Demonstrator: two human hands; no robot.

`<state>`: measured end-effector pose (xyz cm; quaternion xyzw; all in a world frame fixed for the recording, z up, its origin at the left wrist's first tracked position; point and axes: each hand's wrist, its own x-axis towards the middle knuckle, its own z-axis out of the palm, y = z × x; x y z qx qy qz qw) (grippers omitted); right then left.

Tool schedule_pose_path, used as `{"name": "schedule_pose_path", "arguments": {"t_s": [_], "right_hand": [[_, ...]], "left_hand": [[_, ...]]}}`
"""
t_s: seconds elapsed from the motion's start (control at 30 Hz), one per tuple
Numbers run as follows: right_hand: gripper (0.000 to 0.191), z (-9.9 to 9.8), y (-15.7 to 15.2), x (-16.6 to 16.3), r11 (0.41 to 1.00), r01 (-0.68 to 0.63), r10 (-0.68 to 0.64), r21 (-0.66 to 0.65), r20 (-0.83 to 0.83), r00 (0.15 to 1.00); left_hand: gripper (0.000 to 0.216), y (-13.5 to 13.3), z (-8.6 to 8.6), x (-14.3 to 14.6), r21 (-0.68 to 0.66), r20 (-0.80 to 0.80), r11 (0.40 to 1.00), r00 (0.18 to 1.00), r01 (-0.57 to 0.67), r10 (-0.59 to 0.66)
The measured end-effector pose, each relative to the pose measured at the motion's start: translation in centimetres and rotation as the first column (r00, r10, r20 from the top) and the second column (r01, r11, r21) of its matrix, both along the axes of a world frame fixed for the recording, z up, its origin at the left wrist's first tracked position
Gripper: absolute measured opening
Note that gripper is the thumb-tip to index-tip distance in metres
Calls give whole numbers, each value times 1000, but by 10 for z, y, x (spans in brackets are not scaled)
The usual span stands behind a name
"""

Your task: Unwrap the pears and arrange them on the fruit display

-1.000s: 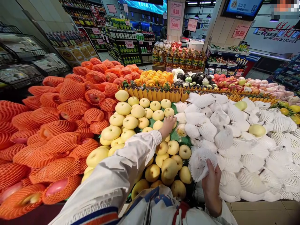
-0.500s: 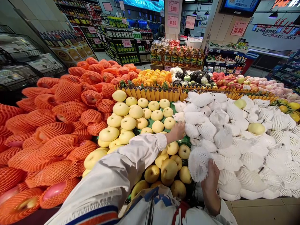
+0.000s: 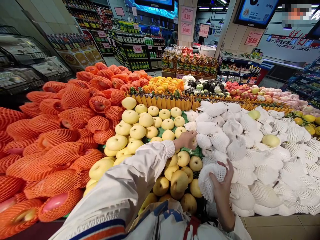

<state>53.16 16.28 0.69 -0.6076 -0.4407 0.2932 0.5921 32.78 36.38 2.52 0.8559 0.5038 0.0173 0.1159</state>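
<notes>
My left hand [image 3: 188, 140] reaches out over the pears [image 3: 168, 134] at the middle of the display. Its fingers curl downward beside the edge of the white pile, and what lies under them is hidden. Nearer to me, my right hand [image 3: 223, 186] has its thumb against a white foam fruit net [image 3: 208, 178], with the other fingers partly spread behind it. Whether a pear sits inside that net I cannot tell. Bare yellow pears rest in rows on a green mat [image 3: 197, 151]. To the right lie many pears wrapped in white foam nets [image 3: 265, 170].
Fruit in orange foam nets [image 3: 65, 143] heaps up on the left. A low yellow picket fence [image 3: 162, 100] runs behind the pears, with oranges [image 3: 160, 83] and apples [image 3: 246, 93] beyond. Oil bottles [image 3: 190, 65] and shelves [image 3: 137, 46] stand farther back.
My right hand has loosened and spread its fingers on the foam net, with thumb now visible across it; the net has tilted slightly. My left hand has shifted slightly left.
</notes>
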Motion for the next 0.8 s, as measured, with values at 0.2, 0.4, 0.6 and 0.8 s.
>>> {"name": "schedule_pose_path", "arguments": {"t_s": [0.2, 0.4, 0.6, 0.8], "right_hand": [[25, -4, 3, -4, 944, -320, 324, -81, 34, 946], [49, -13, -6, -2, 907, -364, 327, -214, -187, 926], [48, 20, 35, 8, 882, -407, 459, -237, 244, 854], [63, 39, 127, -26, 969, -82, 246, -232, 897, 368]], "left_hand": [[97, -16, 23, -28, -100, 92, 995, 996, 19, -10], [105, -64, 47, -55, -100, 465, 994, 880, -49, 91], [85, -136, 53, -76, -164, 770, 986, 627, 9, 122], [66, -176, 12, -114, -325, 910, 942, 245, -78, 334]]}}
